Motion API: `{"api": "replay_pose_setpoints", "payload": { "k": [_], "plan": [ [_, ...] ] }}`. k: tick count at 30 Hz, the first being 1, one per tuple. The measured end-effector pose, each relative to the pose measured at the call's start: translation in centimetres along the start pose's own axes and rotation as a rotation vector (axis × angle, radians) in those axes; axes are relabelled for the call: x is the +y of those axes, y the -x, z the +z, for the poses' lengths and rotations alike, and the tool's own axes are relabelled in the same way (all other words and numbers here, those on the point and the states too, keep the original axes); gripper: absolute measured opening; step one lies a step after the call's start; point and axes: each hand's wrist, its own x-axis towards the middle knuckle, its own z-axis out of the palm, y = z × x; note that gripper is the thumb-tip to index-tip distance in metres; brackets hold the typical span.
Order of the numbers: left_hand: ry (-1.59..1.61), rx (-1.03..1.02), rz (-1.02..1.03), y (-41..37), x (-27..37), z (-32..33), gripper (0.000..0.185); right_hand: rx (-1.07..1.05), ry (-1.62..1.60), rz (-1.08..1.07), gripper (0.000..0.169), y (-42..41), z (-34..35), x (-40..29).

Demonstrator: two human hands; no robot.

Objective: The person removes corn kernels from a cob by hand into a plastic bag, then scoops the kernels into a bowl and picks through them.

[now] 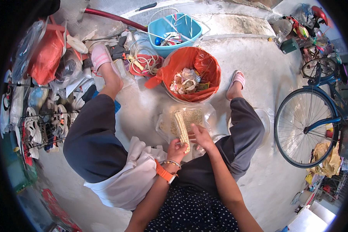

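Note:
My left hand (175,150) grips the lower end of an ear of pale corn (180,124), which is husked and points up and away from me. My right hand (202,135) is just right of the ear, thumb raised apart from the fingers. No object shows in it; whether its fingertips touch the ear is hard to tell. Beneath the ear, a clear plastic bag (210,113) on the floor holds loose corn kernels (192,117). A white cloth (124,177) is draped over my left thigh.
Beyond the bag stands a bin lined with a red plastic bag (210,62), holding scraps. A light blue bucket (195,29) is behind it. Coiled cord (146,59) lies in a red basket. Shoes sit on a wire rack (45,119) at left; a blue bicycle (307,127) stands at right.

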Motion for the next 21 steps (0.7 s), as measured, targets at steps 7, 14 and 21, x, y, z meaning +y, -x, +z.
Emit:
{"api": "replay_pose_setpoints", "payload": {
  "k": [7, 14, 21],
  "plan": [
    [-0.271, -0.034, 0.188, -1.4, 0.5, 0.2, 0.021, -0.057, -0.453, 0.023, 0.028, 0.7, 1.6, 2.5],
    [0.061, 0.109, 0.464, -6.7, 2.0, -0.1, 0.035, -0.137, -0.364, 0.019, 0.019, 4.2, 2.5, 2.4],
    [-0.185, -0.092, 0.498, -8.9, 0.8, 0.1, 0.024, -0.067, -0.174, -0.029, 0.017, 5.3, 4.5, 3.2]
  ]
}}
